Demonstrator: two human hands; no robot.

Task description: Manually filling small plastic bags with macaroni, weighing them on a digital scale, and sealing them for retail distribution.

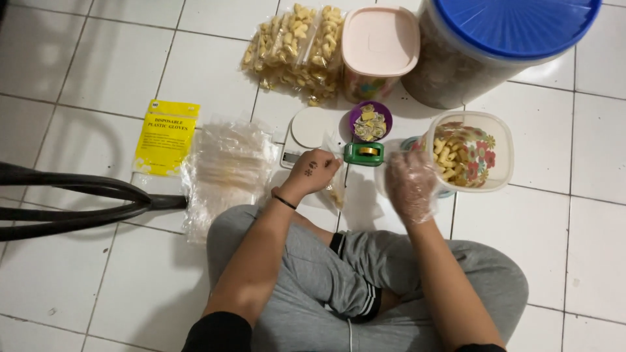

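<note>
Green tape dispenser (364,153) sits between hands: left (313,173) pinches a small bag (336,193), gloved right (411,184) loosely curled, ungripping.

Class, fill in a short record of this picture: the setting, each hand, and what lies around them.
Setting: person sits cross-legged on white floor tiles
Left hand: bare, pinching a small clear bag
Right hand: in a plastic glove, beside an open snack tub
Nearby: tape dispenser, kitchen scale, purple bowl, filled snack bags

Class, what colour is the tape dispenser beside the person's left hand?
Green, seen best in the head view: tape dispenser, left hand.
</note>
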